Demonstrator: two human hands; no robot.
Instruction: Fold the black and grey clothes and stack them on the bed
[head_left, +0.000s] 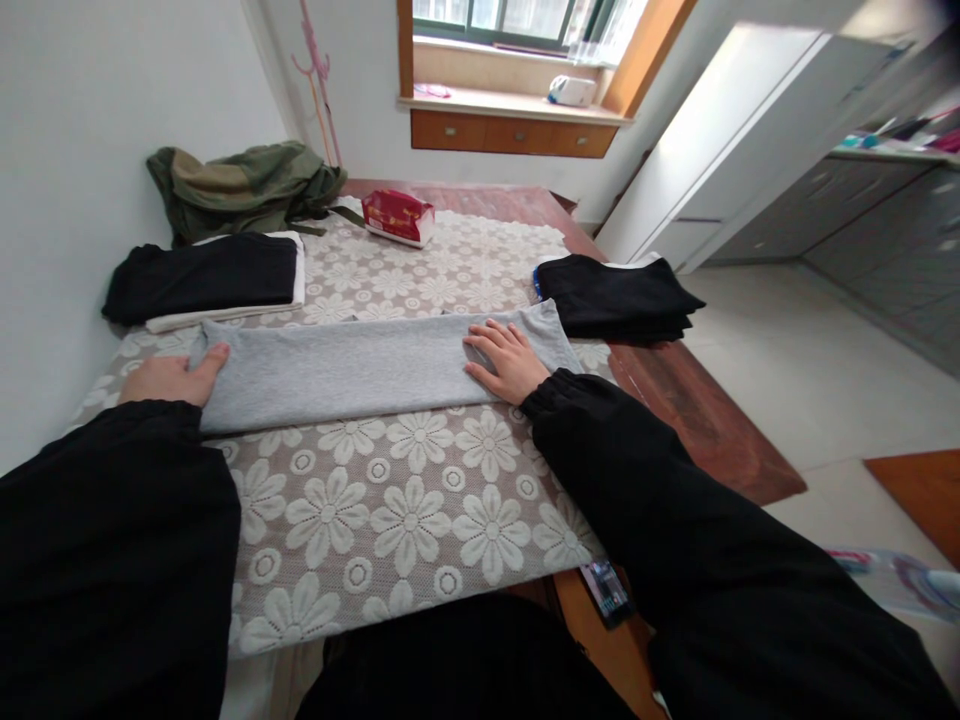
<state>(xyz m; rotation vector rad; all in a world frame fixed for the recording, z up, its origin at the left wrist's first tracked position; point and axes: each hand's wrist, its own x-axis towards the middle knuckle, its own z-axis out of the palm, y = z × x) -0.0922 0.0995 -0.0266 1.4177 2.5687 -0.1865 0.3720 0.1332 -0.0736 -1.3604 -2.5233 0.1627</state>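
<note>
A light grey knit garment point(352, 365), folded into a long strip, lies crosswise on the lace tablecloth point(412, 520). At its left end is my left hand point(169, 380), thumb over the fabric and the other fingers mostly hidden; it pinches the edge there. My right hand point(510, 360) rests flat near the right end, fingers spread on top of the cloth. Folded black clothing point(210, 275) on a white piece lies just beyond my left hand. Another stack of folded black clothes point(611, 295) sits beyond and right of my right hand.
A red tissue pack point(399, 217) and a camouflage bag point(247, 185) are at the far side of the table. A phone point(606, 592) lies below the near table edge, beside my right sleeve. The wooden table's right edge point(705, 420) borders the floor.
</note>
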